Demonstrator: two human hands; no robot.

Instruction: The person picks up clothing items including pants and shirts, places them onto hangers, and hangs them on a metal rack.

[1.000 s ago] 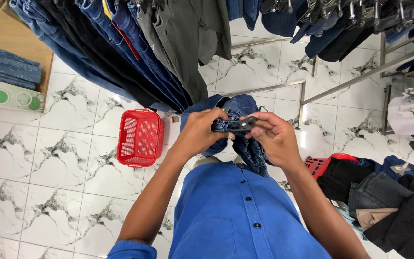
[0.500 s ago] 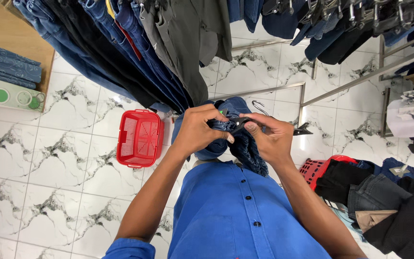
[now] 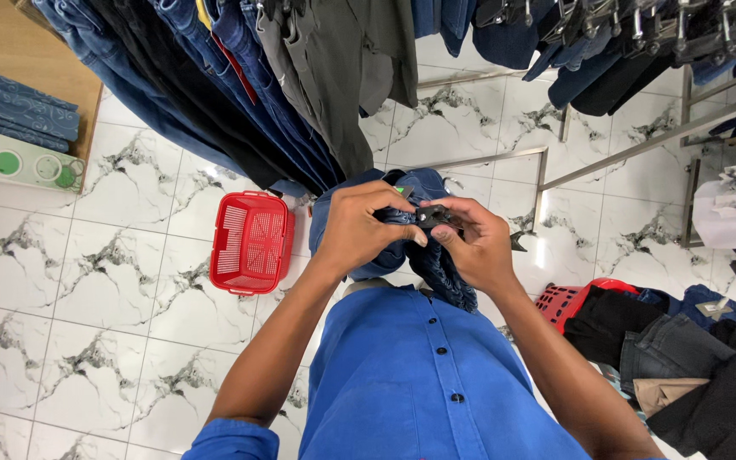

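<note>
Lying far left on a wood shelf (image 3: 10,47): folded blue cloth (image 3: 14,106). Next, red basket (image 3: 250,241) on tiled floor (image 3: 87,281), under hanging trousers (image 3: 283,94). Centre, chest-high: left hand (image 3: 364,230) clenched round blue jeans (image 3: 436,255); right hand (image 3: 474,243) just beside, fingers pinching a small black clip (image 3: 432,215) at the jeans' top. Far right: dark clothes pile (image 3: 683,358) w/ 2nd red basket (image 3: 566,302).

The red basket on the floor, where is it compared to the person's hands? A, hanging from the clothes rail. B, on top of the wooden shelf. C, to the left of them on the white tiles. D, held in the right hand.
C: the red basket sits on the white marbled floor tiles, left of the left hand and right hand, which hold blue jeans.
</note>
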